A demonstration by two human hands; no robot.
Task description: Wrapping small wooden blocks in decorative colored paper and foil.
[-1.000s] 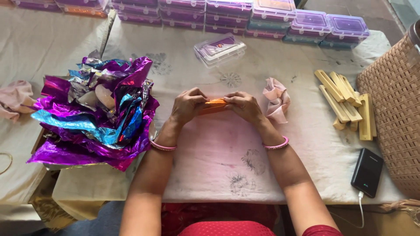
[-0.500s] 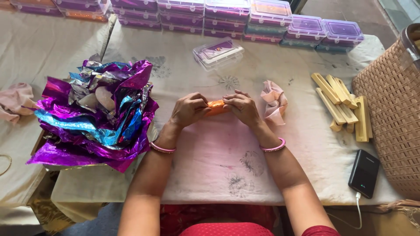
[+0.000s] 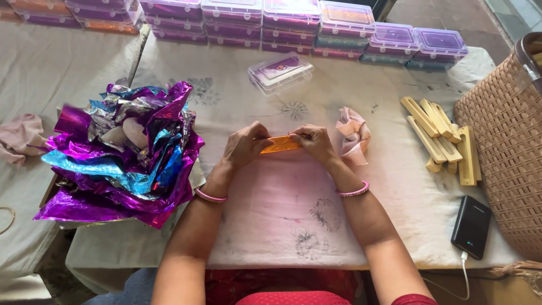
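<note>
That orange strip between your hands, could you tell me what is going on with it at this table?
A person holds a small orange foil-wrapped piece over the cloth-covered table, left hand on one end and right hand on the other. A heap of purple and blue foil sheets lies to the left, pale wooden sticks to the right, and lidded plastic boxes line the far edge.

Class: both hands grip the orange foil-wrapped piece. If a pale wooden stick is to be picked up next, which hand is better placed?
Probably the right hand: the wooden sticks lie on its side of the cloth, whereas the left hand would have to cross over the orange piece.
</note>
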